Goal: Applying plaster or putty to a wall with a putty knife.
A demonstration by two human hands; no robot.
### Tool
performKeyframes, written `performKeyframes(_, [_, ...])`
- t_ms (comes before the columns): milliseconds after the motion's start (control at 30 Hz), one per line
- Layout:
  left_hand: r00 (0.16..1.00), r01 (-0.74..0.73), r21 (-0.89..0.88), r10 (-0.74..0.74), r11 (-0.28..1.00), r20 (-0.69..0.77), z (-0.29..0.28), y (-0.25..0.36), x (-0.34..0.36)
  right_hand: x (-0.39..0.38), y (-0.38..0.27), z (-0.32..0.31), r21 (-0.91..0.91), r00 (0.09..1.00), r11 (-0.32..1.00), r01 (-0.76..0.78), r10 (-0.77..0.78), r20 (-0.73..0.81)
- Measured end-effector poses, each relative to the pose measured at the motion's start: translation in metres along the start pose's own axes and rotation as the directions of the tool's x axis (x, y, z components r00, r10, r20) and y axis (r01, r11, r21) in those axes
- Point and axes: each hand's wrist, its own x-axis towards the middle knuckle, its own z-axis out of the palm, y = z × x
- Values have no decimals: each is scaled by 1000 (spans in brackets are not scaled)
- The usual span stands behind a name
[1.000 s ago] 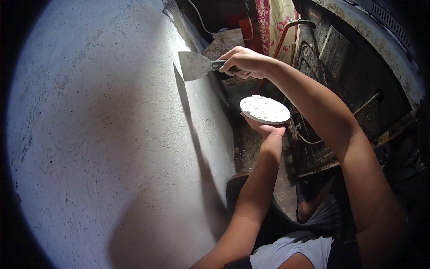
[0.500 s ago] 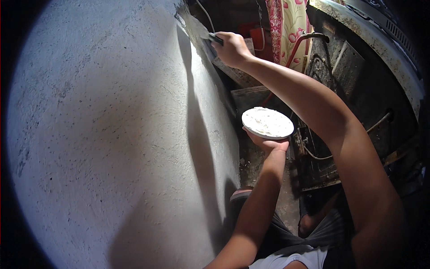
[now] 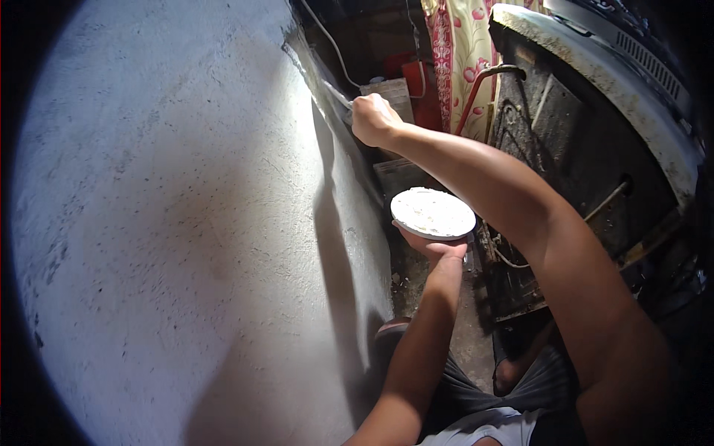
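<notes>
My left hand (image 3: 439, 247) supports from below a round board (image 3: 431, 212) covered in white paste, right of a rough white plastered wall (image 3: 186, 223). My right hand (image 3: 375, 119) is closed round the handle of a putty knife (image 3: 338, 95), higher up at the wall's right edge, where a cracked, uneven seam (image 3: 297, 56) runs. The knife's blade is seen nearly edge-on against that edge; its handle is mostly hidden by my fingers.
Behind are a floral curtain (image 3: 468, 59), a red object (image 3: 416, 78), a pale box (image 3: 390, 93) and hanging cords. To my right stands a dirty metal appliance (image 3: 550, 126) with pipes. A narrow strip of floor (image 3: 476, 312) runs by my feet.
From one second ago my right hand rose along the wall edge, then dropped back lower, the knife now turned nearly edge-on. The paste board sits somewhat lower in the picture.
</notes>
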Motion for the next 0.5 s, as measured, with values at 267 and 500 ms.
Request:
performKeyframes(267, [976,-166,114,179,980,-122,-23,23,14,-124,6,-52,919,975,383,-88,223,0])
performKeyframes(500, [974,-224,23,225,974,-20,-6,39,9,-290,53,-88,962,943,74,-263,229,240])
